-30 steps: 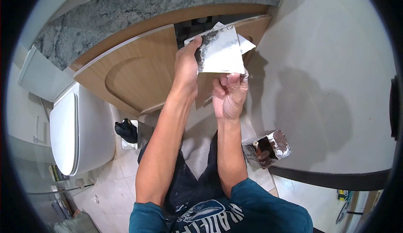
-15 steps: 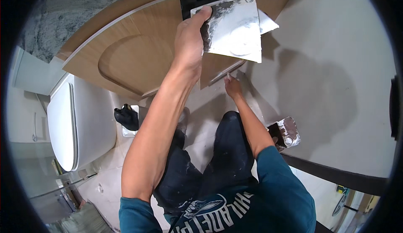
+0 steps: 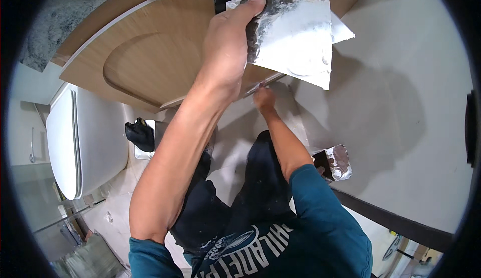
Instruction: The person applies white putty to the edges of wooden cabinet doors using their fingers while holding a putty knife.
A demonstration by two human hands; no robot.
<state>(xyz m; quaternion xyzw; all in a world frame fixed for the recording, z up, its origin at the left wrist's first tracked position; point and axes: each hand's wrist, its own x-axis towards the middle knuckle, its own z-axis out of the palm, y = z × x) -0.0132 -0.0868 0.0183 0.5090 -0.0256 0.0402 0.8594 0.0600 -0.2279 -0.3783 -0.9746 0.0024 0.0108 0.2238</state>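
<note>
A: How did the left hand (image 3: 225, 47) have its fingers?

B: Closed on a flat square plate (image 3: 300, 32). The thumb pressed the upper face near its left side, and the other fingers were hidden underneath.

A: And the right hand (image 3: 264, 97)?

B: Its fingers were curled in, at the lower edge of the right cabinet door (image 3: 273, 79). I couldn't tell whether they had hold of anything.

A: Where was the plate?

B: Held up in front of that door, covering much of it. White paste (image 3: 305, 52) coated most of it, with a dark grey strip nearest the thumb. A pale piece (image 3: 342, 29) stuck out behind its right side.

A: Further out?

B: The left cabinet door (image 3: 160, 47), light wood with a curved groove, was left of the plate. A smeared, open container (image 3: 340, 163) stood by the right forearm. Left of the other forearm lay a black cloth (image 3: 140, 135), then a white toilet (image 3: 95, 143).
</note>
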